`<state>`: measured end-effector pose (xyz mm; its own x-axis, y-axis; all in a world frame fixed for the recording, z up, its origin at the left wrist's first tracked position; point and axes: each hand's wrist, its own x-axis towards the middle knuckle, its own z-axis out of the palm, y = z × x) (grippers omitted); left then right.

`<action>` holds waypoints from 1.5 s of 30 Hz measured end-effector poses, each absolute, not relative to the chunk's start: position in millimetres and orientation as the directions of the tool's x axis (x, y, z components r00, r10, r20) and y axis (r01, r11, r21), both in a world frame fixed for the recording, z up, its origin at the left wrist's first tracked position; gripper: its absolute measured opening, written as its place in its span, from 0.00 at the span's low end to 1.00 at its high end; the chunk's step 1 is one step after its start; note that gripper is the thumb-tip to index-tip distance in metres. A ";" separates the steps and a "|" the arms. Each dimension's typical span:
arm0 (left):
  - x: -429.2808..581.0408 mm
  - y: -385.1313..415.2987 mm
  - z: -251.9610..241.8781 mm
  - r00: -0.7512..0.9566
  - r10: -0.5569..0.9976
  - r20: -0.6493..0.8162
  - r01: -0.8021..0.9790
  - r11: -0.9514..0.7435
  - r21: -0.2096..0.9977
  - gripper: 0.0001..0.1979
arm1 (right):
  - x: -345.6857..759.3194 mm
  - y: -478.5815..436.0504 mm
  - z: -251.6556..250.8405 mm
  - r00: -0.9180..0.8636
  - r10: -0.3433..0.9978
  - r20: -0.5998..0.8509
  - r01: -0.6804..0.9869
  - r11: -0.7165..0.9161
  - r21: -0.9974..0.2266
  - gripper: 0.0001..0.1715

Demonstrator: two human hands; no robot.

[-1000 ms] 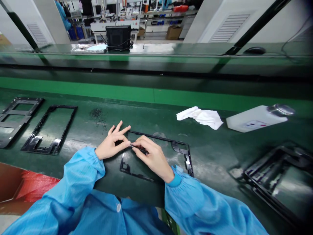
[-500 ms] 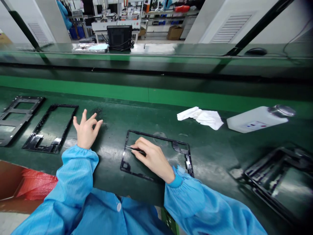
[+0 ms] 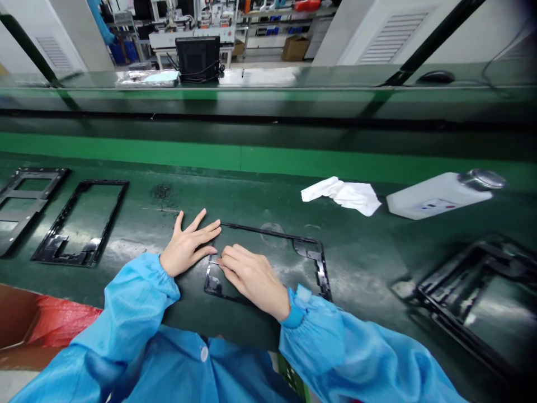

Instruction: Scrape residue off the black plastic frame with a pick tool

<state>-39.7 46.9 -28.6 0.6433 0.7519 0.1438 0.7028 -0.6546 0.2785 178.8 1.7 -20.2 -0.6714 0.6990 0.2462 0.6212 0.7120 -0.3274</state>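
Note:
A thin black rectangular frame (image 3: 268, 230) lies flat on the green bench in front of me. My left hand (image 3: 187, 246) is open, fingers spread, with its fingertips at the frame's left end. Over that same end, my right hand (image 3: 254, 280) pinches metal tweezers (image 3: 215, 262). Their tips reach the frame's left side, close to my left thumb; whether they grip anything is too small to see. Part of the frame's near side is hidden under my right hand and wrist.
Left on the bench lie another black frame (image 3: 111, 218) and a grey-black panel (image 3: 29, 196), beside scattered black bits (image 3: 161, 192). To the right are a crumpled white cloth (image 3: 348, 196), a white bottle (image 3: 436, 196) and stacked black frames (image 3: 470, 291). Red wrap (image 3: 62, 319) fills a box at lower left.
My left hand has moved right, from beside the other frame to the left end of the one before me. My right hand stays near the same spot, still pinching the tweezers.

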 end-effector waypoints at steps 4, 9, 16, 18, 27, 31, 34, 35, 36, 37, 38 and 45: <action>-40.3 46.4 -27.5 0.631 0.761 0.149 0.707 -0.644 0.292 0.23 | 178.7 1.3 -21.2 -0.703 0.665 0.250 0.588 0.742 -0.321 0.11; -38.8 45.5 -26.4 0.627 0.768 0.130 0.717 -0.634 0.290 0.24 | 180.0 1.2 -21.9 -0.710 0.654 0.260 0.568 0.751 -0.337 0.10; -38.7 46.1 -27.0 0.628 0.770 0.112 0.716 -0.628 0.306 0.24 | 178.1 2.3 -23.4 -0.669 0.685 0.288 0.617 0.728 -0.298 0.12; -38.9 46.3 -27.2 0.628 0.771 0.111 0.715 -0.627 0.309 0.24 | 178.1 2.2 -22.9 -0.691 0.663 0.289 0.601 0.748 -0.280 0.11; -39.0 46.0 -25.8 0.626 0.772 0.113 0.714 -0.625 0.315 0.24 | 179.9 3.5 -25.4 -0.678 0.681 0.278 0.602 0.731 -0.321 0.12; -38.9 46.2 -25.3 0.626 0.773 0.103 0.718 -0.622 0.312 0.23 | 179.3 3.9 -24.9 -0.705 0.657 0.268 0.594 0.753 -0.282 0.11; -39.3 46.7 -25.8 0.625 0.774 0.099 0.720 -0.621 0.311 0.24 | 179.7 4.0 -22.9 -0.729 0.631 0.265 0.562 0.773 -0.294 0.11; -39.4 46.8 -25.9 0.624 0.775 0.098 0.721 -0.619 0.312 0.24 | 179.8 4.0 -22.3 -0.725 0.635 0.266 0.561 0.769 -0.305 0.11; -39.5 46.8 -26.0 0.623 0.776 0.097 0.721 -0.618 0.313 0.24 | 179.7 3.9 -21.8 -0.715 0.645 0.270 0.568 0.761 -0.314 0.11; -39.5 46.8 -26.1 0.621 0.777 0.098 0.722 -0.617 0.315 0.24 | 179.5 3.9 -21.5 -0.702 0.658 0.274 0.578 0.750 -0.321 0.11; -39.4 46.8 -26.2 0.620 0.778 0.102 0.721 -0.616 0.317 0.24 | 179.2 3.9 -21.4 -0.689 0.670 0.277 0.590 0.740 -0.323 0.11; -39.8 47.0 -27.7 0.624 0.773 0.116 0.712 -0.624 0.323 0.24 | 180.2 4.9 -22.0 -0.730 0.643 0.231 0.564 0.758 -0.328 0.09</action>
<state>-39.8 47.0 -27.7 0.6243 0.7725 0.1163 0.7117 -0.6237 0.3232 180.2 4.9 -22.0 -0.7303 0.6429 0.2309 0.5635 0.7580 -0.3284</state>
